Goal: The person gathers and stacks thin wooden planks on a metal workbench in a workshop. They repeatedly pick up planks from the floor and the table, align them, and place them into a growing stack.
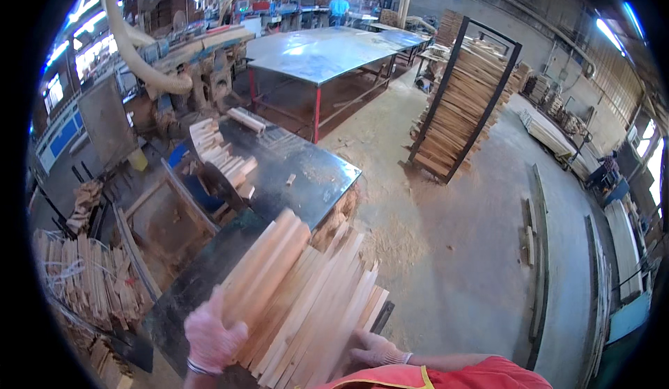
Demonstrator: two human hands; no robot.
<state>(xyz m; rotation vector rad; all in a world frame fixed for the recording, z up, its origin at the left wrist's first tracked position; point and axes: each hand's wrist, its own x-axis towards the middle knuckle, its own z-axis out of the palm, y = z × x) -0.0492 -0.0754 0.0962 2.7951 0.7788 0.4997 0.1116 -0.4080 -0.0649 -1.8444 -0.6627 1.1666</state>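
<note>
Both of my hands wear pale, pinkish work gloves. My left hand (212,333) is closed around the near end of a few wider wooden strips (268,270), thumb on the near side; their far ends look slightly blurred. To the right of these lies a pile of thinner wooden strips (313,309), side by side with uneven ends. My right hand (378,349) rests against the right near side of that pile, its fingers stretched out toward the wood.
Beyond the pile is a dark metal worktable (306,162) with short wooden pieces (226,156) near a curved guard. A bundle of strips (90,277) stands at left. Farther off are a large metal-topped table (313,51) and a framed rack of stacked wood (463,103). Sawdust covers the floor.
</note>
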